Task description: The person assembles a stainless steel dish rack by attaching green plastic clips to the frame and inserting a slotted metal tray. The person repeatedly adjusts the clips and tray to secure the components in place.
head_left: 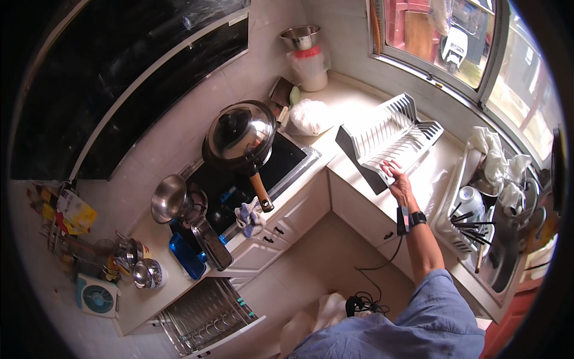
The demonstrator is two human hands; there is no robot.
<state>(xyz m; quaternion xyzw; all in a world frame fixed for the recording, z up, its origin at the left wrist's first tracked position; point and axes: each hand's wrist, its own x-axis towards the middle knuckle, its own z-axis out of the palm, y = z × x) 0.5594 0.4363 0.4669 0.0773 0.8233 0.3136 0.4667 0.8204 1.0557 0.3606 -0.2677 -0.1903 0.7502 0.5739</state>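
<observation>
A white dish rack (382,134) with dark end panels and rows of slats sits tilted at the counter's corner. Its near dark end reaches past the front edge of the worktop. My right hand (396,173) is at the rack's near right end, fingers curled against the slats and gripping its edge. A black band and a small device are strapped round that wrist. My left hand is out of the picture. Behind the rack, to the left, a white plastic bag (311,116) rests on the counter.
A lidded wok (242,134) stands on the black hob (284,161), its wooden handle pointing toward me. At right, a white basket (451,224) with bowls and chopsticks adjoins the sink (502,269). Lower left, a wire-rack drawer (206,323) is pulled out. A cable (379,281) hangs below my wrist.
</observation>
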